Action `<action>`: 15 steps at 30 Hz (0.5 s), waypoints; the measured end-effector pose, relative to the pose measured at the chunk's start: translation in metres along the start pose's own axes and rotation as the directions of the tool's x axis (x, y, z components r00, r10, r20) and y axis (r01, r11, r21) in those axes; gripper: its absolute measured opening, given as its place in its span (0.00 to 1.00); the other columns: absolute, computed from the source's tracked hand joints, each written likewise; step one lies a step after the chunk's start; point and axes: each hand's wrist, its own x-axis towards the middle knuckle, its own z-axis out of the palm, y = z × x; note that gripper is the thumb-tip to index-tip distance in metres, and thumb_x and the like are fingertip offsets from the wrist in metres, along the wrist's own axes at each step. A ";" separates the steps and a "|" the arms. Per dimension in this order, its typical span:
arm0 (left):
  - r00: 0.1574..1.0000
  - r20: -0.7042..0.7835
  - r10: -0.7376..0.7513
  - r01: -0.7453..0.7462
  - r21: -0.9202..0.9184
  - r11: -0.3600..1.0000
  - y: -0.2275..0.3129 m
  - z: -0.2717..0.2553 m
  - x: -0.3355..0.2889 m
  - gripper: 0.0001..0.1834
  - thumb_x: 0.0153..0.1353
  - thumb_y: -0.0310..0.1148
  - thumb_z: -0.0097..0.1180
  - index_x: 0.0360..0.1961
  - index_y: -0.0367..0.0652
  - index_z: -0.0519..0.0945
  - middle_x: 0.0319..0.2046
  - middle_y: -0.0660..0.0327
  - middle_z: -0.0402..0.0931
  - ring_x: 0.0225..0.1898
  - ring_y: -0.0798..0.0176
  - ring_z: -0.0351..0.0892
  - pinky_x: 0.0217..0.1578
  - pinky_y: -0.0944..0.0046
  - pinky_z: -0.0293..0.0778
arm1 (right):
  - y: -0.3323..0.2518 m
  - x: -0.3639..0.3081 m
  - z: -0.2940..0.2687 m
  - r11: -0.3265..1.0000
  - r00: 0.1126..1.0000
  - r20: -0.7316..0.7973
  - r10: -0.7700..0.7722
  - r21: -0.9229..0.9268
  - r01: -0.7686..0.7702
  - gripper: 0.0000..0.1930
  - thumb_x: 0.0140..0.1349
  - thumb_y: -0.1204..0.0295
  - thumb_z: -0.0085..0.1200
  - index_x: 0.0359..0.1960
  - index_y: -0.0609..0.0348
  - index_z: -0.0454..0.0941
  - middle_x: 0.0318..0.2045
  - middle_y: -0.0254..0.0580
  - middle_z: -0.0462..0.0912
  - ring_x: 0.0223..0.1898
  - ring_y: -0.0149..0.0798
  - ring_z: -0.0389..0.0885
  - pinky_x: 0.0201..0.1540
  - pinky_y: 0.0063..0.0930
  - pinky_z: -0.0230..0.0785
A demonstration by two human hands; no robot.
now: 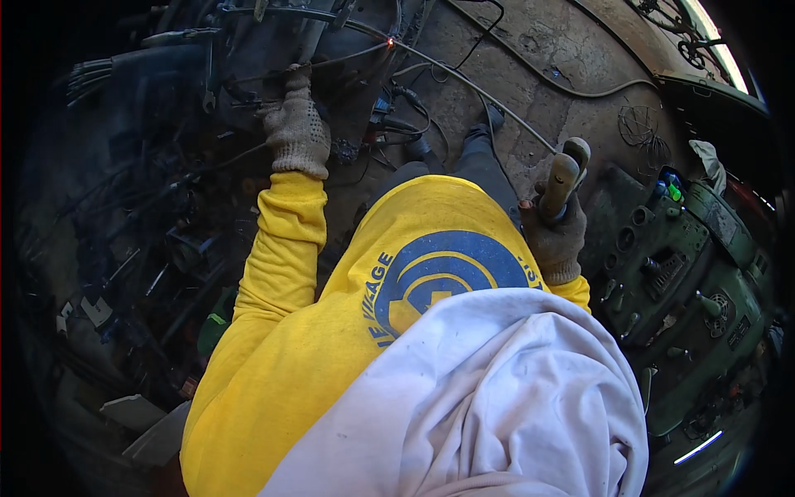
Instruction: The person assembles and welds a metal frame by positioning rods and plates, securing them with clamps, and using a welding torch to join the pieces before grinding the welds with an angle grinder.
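The right hand [553, 240], gloved, is closed around the tan grips of a tool [560, 178], near the right side of the yellow shirt [460, 224]. From this tool a thin rod [497, 104] goes to the far middle, where a small orange glow [391, 42] shows. The gloved left hand [298, 128] is at far left, beside a grey bar [315, 37]; its fingers are hidden, so I cannot tell if they grip. A green machine [716, 219] stands at right.
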 end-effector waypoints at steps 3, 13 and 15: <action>0.997 0.063 0.052 -0.059 0.111 0.992 0.005 -0.008 0.002 0.39 0.54 0.29 0.67 0.69 0.50 0.68 0.40 0.52 0.81 0.41 0.47 0.83 0.45 0.51 0.77 | 0.001 0.003 0.000 0.996 0.998 0.027 -0.049 0.079 0.047 0.25 0.54 0.71 0.70 0.54 0.61 0.78 0.37 0.49 0.88 0.38 0.42 0.89 0.42 0.33 0.78; 0.990 0.138 -0.016 0.007 0.060 0.998 0.011 -0.019 -0.002 0.42 0.54 0.26 0.64 0.70 0.59 0.64 0.37 0.48 0.81 0.39 0.44 0.83 0.38 0.47 0.80 | -0.007 0.004 0.003 0.999 0.999 -0.014 -0.050 -0.009 0.050 0.26 0.52 0.71 0.70 0.54 0.62 0.77 0.33 0.51 0.87 0.34 0.46 0.89 0.38 0.34 0.78; 0.964 0.226 -0.139 0.135 0.035 0.990 0.018 -0.027 -0.002 0.41 0.55 0.26 0.63 0.71 0.58 0.64 0.38 0.50 0.81 0.40 0.45 0.84 0.41 0.50 0.80 | -0.008 0.005 0.003 0.998 0.998 -0.014 -0.060 -0.015 0.059 0.26 0.52 0.72 0.70 0.53 0.62 0.77 0.33 0.50 0.87 0.34 0.47 0.89 0.37 0.35 0.78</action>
